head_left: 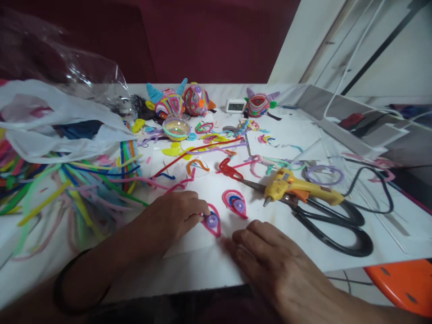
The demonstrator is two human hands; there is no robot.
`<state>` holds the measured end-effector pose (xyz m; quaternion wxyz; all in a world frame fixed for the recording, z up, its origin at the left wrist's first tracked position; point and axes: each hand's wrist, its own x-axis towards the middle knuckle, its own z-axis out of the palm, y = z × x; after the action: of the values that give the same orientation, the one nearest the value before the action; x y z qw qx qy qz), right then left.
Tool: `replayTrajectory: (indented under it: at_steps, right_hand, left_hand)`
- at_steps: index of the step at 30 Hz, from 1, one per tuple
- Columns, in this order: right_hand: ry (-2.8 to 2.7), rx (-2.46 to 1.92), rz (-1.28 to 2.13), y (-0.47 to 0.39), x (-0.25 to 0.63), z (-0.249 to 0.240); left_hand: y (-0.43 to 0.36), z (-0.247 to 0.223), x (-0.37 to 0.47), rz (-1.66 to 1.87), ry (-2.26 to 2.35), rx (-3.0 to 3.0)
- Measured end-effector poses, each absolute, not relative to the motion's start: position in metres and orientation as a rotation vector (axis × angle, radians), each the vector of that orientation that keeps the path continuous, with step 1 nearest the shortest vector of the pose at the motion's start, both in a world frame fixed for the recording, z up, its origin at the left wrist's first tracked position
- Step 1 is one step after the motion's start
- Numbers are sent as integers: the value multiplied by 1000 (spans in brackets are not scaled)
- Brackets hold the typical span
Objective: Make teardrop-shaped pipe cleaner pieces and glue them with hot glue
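Note:
My left hand [177,216] has its thumb and fingers pinched together at the left edge of a pink teardrop pipe-cleaner shape [218,228]. Inside that shape lies a coiled purple disc [212,221], with a bit of dark blue at my fingertips. My right hand [270,256] rests just right of the teardrop's point, its fingers curled and partly blurred; whatever they hold, if anything, is hidden. Above it lies a second pink teardrop [227,193] filled with white, blue and a purple coil. Both shapes lie on white paper [182,245].
A yellow glue gun [286,182] lies across black-handled scissors [337,234] on the right. Loose pipe cleaners [81,193] and a white plastic bag [60,105] cover the left. Behind stand a clear bowl [176,128], a small digital clock [235,106] and several colourful wrapped figures [197,99].

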<state>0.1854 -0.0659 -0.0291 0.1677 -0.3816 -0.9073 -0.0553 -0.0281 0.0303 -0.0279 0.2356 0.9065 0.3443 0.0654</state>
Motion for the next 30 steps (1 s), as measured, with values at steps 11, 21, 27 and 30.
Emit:
replayTrajectory:
  at_steps: [11, 21, 27, 30]
  right_hand:
    - [-2467, -1169, -170, -69, 174, -44]
    - [-2451, -1221, -101, -69, 170, -46]
    - [-2460, -1228, -38, -71, 170, -51]
    - [-2446, -1221, -24, -71, 170, -55]
  left_hand:
    - [42, -13, -16, -82, 837, 2712]
    - [56, -21, -23, 8, 659, 2708]
    - [59, -23, -27, 40, 576, 2725]
    - [56, -21, -28, 29, 580, 2726]
